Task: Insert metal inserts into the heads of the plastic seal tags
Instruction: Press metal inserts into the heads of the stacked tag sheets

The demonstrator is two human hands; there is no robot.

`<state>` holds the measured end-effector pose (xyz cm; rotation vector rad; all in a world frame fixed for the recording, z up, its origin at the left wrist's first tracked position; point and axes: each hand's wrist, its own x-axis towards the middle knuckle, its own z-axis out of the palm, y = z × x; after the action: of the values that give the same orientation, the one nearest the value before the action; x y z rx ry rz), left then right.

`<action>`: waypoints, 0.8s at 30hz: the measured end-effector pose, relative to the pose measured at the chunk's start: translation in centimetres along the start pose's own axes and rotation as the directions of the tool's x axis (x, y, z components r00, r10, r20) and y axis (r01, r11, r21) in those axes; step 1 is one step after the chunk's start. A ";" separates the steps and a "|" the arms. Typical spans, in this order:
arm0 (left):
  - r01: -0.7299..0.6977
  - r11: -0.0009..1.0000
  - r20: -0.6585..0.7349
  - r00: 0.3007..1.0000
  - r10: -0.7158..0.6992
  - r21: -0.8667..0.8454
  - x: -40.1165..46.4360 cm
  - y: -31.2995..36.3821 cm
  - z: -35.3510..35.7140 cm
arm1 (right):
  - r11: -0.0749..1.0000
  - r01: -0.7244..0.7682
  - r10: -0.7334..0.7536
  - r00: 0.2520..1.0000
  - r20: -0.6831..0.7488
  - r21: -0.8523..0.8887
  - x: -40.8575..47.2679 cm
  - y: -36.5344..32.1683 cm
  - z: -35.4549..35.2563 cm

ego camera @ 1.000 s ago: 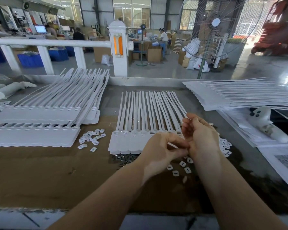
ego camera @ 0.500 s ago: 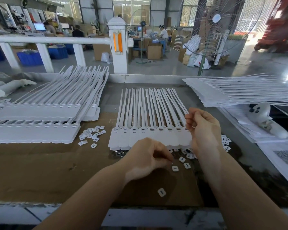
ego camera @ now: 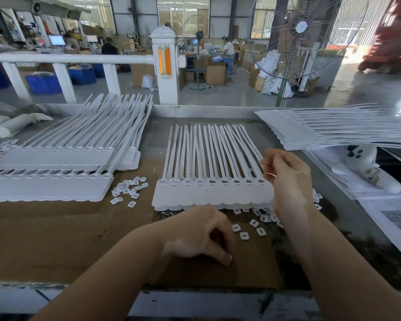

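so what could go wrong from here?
1. The left hand is curled low on the cardboard and what it holds is hidden; a small part could drop among the loose caps.
2. The right hand hovers over the right end of the tag strip; a nudge could skew it.
3. Caps lie under the strip's near edge and may get dragged along.

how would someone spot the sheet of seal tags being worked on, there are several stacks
Start at the white post with the orange light behind the bench; directly in front of it lies the middle sheet of seal tags. It alone has its straps pointing straight away, the right hand at its right edge and loose white caps below.
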<state>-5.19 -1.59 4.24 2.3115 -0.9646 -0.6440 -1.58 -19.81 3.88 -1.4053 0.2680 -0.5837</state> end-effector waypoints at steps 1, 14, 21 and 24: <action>0.006 1.000 -0.045 0.999 -0.006 0.001 0.2 -0.1 0.0 | 0.999 0.026 -0.026 1.000 0.008 -0.035 0.1 0.1 -0.2; 0.131 0.973 -0.732 0.640 -0.231 -0.193 3.1 -2.0 -2.5 | 0.675 0.526 -0.413 0.850 0.326 -0.517 -0.6 2.2 -1.8; 0.267 0.957 -0.731 0.629 -0.264 -0.116 4.9 -2.1 -3.2 | 0.489 0.653 -0.478 0.755 0.449 -0.578 -1.5 2.9 -1.6; 0.280 0.957 -0.748 0.617 -0.246 -0.083 5.3 -2.4 -2.8 | 0.458 0.667 -0.472 0.743 0.476 -0.588 -1.5 3.0 -1.6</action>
<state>1.00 -3.29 3.59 2.4172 -0.2309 0.2773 -2.98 -20.16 0.46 -2.3978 -0.2553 -0.9062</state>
